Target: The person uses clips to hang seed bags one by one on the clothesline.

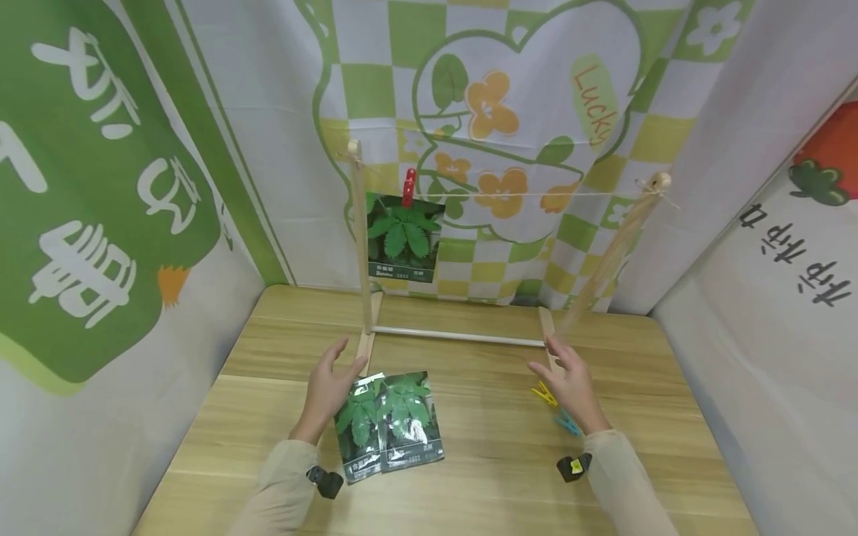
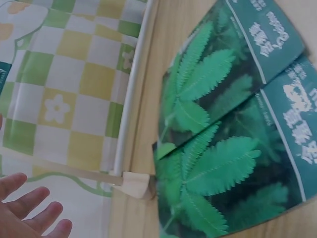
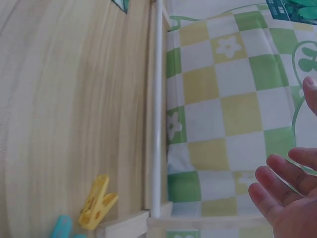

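My left hand (image 1: 328,387) hovers open beside the left foot of a wooden stand, its fingers spread and holding nothing. Right by it, two overlapping packets (image 1: 409,420) with green leaf pictures lie on the table. On the other side, my right hand (image 1: 571,383) is empty too, fingers apart, near the stand's right foot. A yellow clothespin (image 3: 96,203) and a blue clothespin (image 1: 568,424) lie partly beneath it in the head view. From the string (image 1: 536,194) between the posts hangs a similar leaf packet (image 1: 405,242), clipped by a red clothespin (image 1: 409,186) near the left post.
The stand's left post (image 1: 362,253) is upright and its right post (image 1: 613,253) looks slanted in the head view. A white rod (image 1: 462,337) joins the feet low down. Behind hangs a checkered curtain (image 1: 372,89); printed cloth walls flank the wooden table (image 1: 496,476).
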A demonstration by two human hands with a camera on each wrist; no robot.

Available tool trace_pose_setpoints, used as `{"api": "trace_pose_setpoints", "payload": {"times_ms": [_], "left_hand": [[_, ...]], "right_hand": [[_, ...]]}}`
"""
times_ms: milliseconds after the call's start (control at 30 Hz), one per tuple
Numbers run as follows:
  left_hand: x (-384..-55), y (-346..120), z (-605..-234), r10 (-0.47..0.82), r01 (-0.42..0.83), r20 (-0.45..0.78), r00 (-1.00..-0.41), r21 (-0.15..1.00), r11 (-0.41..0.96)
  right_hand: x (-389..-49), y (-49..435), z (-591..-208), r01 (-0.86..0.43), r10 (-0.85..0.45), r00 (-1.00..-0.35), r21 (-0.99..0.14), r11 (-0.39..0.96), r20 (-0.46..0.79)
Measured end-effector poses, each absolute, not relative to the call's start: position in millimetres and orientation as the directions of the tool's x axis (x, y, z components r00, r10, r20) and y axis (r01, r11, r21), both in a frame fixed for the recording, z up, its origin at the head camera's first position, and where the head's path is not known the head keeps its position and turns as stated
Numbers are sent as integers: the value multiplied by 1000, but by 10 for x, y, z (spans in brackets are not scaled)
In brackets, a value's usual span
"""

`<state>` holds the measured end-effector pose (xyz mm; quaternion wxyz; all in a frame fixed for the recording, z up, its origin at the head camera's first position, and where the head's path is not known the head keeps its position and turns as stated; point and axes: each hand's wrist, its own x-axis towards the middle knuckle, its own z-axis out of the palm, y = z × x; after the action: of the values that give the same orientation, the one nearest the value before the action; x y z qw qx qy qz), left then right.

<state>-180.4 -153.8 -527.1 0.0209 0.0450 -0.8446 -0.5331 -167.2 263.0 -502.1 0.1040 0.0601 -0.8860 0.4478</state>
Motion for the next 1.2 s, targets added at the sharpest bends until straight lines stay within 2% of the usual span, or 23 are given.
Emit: {"api": "trace_pose_setpoints", "payload": {"times_ms": [233,567,867,1200], "left_hand": [[-1776,-1547,-5391,-107,-75,-30,-994,889,452],[-1759,-1572,-5472,-118,-94,-42,-992,872,480],[-1731,-1616,-5578,-108,-116,-71,-992,861,495],[-1758,-1626,-5620,-84,-114,-81,-993,818,564]], "right_hand": [[-1593,2677,-5115,-134,16,-983,-785,604,180],[-1524,2752,-5236,-110,37,-984,-760,641,174],[-1465,2851,-5320,-4,57,-997,-757,654,55],[-1468,3017,-5424,43,52,-999,-749,662,-11]]}}
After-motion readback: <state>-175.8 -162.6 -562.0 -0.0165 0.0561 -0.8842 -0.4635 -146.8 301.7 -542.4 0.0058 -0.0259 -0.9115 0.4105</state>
